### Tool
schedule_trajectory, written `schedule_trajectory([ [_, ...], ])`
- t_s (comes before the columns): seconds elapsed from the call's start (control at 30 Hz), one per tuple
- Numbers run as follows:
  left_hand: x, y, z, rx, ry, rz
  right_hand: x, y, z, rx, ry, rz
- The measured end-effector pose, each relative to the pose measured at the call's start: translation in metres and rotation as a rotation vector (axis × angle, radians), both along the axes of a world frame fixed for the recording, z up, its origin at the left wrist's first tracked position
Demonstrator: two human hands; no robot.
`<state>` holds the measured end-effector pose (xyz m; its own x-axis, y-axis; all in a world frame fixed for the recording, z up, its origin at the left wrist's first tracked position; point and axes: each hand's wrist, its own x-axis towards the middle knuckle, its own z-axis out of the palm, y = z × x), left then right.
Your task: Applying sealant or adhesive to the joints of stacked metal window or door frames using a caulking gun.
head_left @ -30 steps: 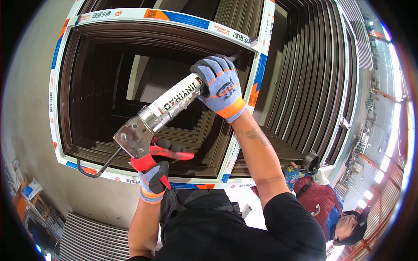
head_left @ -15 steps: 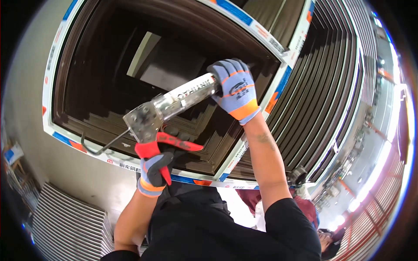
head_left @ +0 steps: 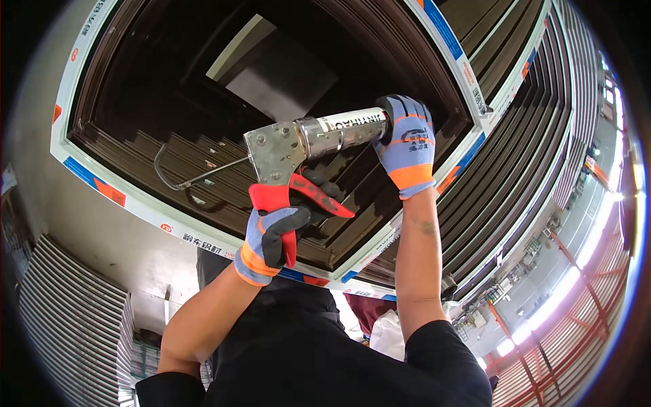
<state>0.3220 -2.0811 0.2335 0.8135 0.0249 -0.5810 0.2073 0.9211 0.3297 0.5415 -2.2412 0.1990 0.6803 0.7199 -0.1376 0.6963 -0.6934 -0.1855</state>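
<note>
Both my hands, in blue-grey gloves with orange cuffs, hold a metal caulking gun point(head_left: 277, 150). My left hand point(head_left: 270, 239) is wrapped around its red handle and trigger. My right hand point(head_left: 407, 144) grips the front end of the silver-white cartridge point(head_left: 346, 127), and the nozzle is hidden behind this hand. The gun's hooked push rod point(head_left: 178, 180) sticks out to the left. The gun lies across a large dark brown metal frame point(head_left: 203, 169) whose rim is covered in white protective tape point(head_left: 139, 197) with blue and orange marks.
More dark brown frames point(head_left: 522, 149) lean stacked at the right. A pile of ribbed profiles point(head_left: 68, 319) sits at the lower left. A grey wall point(head_left: 41, 163) runs along the left. A hall with red steel beams point(head_left: 583, 298) opens at the far right.
The gun has swung from a steep slant to nearly level. Both hands kept their grip, and the frame has turned in the picture as my head moved.
</note>
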Motion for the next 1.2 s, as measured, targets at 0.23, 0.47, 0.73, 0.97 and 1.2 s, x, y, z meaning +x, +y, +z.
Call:
schedule_trajectory([
  [0.23,0.002,-0.004,-0.015,-0.105,-0.023,0.022,0.001,-0.001,0.004,-0.061,-0.047,-0.048],
  [0.47,0.003,-0.008,-0.003,-0.109,0.079,0.074,0.001,0.002,-0.002,-0.138,-0.023,0.018],
  [0.73,-0.005,-0.004,-0.006,-0.085,0.2,0.006,0.0,0.005,0.001,-0.064,-0.093,0.053],
  [0.97,0.006,-0.012,-0.007,-0.17,0.049,0.094,0.005,-0.003,-0.002,-0.151,-0.12,-0.013],
  [1.2,0.011,-0.012,-0.01,-0.182,0.067,0.117,0.005,-0.005,-0.003,-0.117,-0.1,-0.072],
])
